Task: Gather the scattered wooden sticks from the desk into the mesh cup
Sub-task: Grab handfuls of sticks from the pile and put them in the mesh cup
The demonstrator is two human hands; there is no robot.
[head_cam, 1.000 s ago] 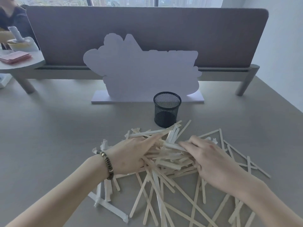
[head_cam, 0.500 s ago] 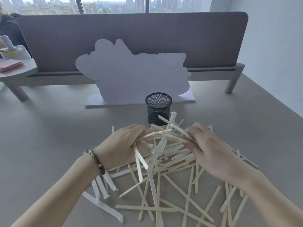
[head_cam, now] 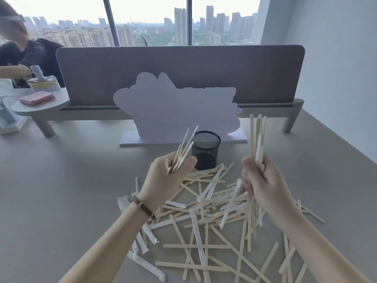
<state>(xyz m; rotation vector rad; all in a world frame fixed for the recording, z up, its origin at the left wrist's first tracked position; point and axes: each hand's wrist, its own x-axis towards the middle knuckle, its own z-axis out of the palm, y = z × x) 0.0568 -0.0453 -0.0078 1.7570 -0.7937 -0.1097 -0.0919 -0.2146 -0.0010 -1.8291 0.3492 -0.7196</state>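
Head view, near to far. Forearms enter from 6 o'clock; beaded bracelet (head_cam: 142,207) on left wrist. Grey desk (head_cam: 61,190) carries a loose pile of wooden sticks (head_cam: 206,219) at centre-bottom, crossing each other at all angles, some in white paper sleeves (head_cam: 145,262) at 7 o'clock of the pile. One sleeved stick (head_cam: 230,203) is blurred, tilted, just below the right hand; cannot tell if it is held or loose.

Left hand (head_cam: 167,176) raised above the pile, fingers curled closed around a small bundle of sticks (head_cam: 183,150) that fans up toward 1 o'clock. Right hand (head_cam: 263,180) also raised, at 3 o'clock of the left hand, fist closed around a bigger bundle (head_cam: 258,137) standing near upright, tips spread a little at top.

Black mesh cup (head_cam: 206,150) stands upright on the desk between the two hands and beyond them, at 12 o'clock of the pile, pile's far sticks touching its base. No sticks rise above its rim; inside not readable.

Behind the cup, white cut-out board (head_cam: 175,107) on a flat base. Further back, grey divider panel (head_cam: 183,72), then window with city towers. At 10 o'clock, another person in dark top at a neighbouring desk, pink booklet (head_cam: 37,98) on a round shelf.
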